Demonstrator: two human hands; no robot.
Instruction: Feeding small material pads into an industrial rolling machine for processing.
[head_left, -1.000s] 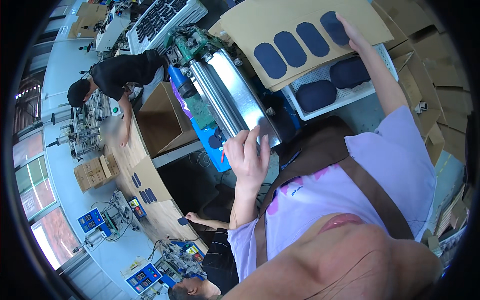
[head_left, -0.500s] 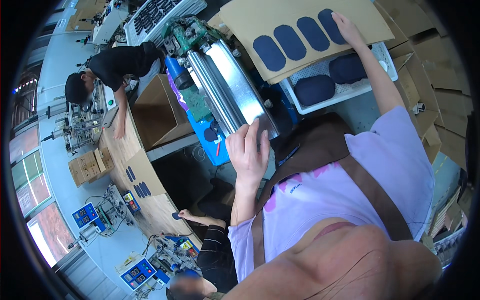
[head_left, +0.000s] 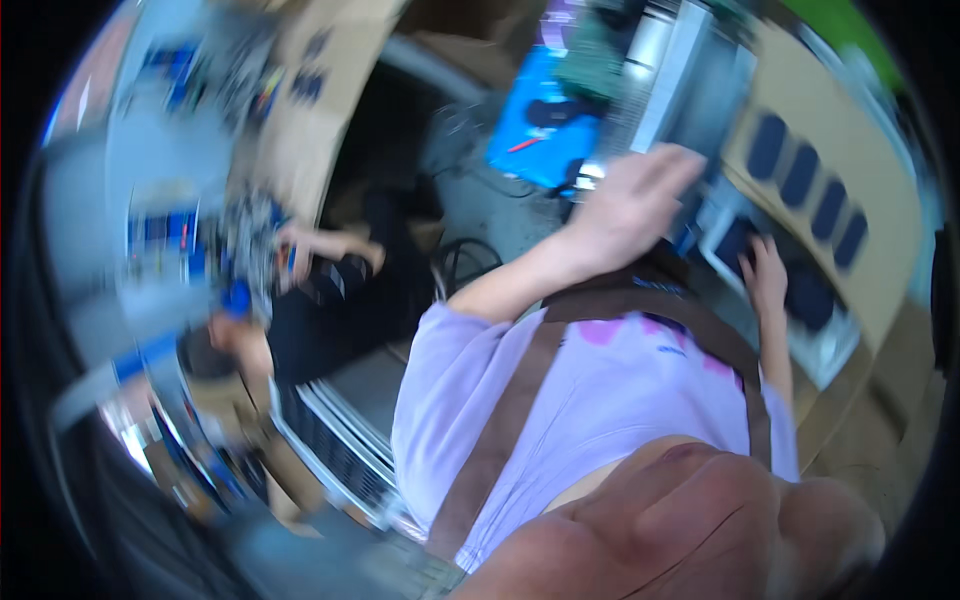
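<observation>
My left hand (head_left: 635, 208) is raised beside the metal rollers (head_left: 652, 70) of the green machine; motion smears its fingers, and nothing shows in it. My right hand (head_left: 766, 278) reaches into the white crate (head_left: 832, 368), below the cardboard sheet. Its fingers are apart, with the tips at the edge of a dark blue oval pad (head_left: 734, 242). A second dark pad (head_left: 810, 300) lies on the other side of that hand. On the cardboard sheet (head_left: 880, 170), several dark oval pads (head_left: 798, 175) form a row.
Left of the machine is a bright blue surface (head_left: 525, 120) with a red stick-like item on it. A co-worker in dark clothes (head_left: 330, 320) sits at the wooden bench (head_left: 345, 60) on the left. Cables (head_left: 468, 258) lie on the floor between us.
My view has swung to the right. My right hand has left the pad at the end of the row and moved down into the crate. My left hand has lifted from the metal plate.
</observation>
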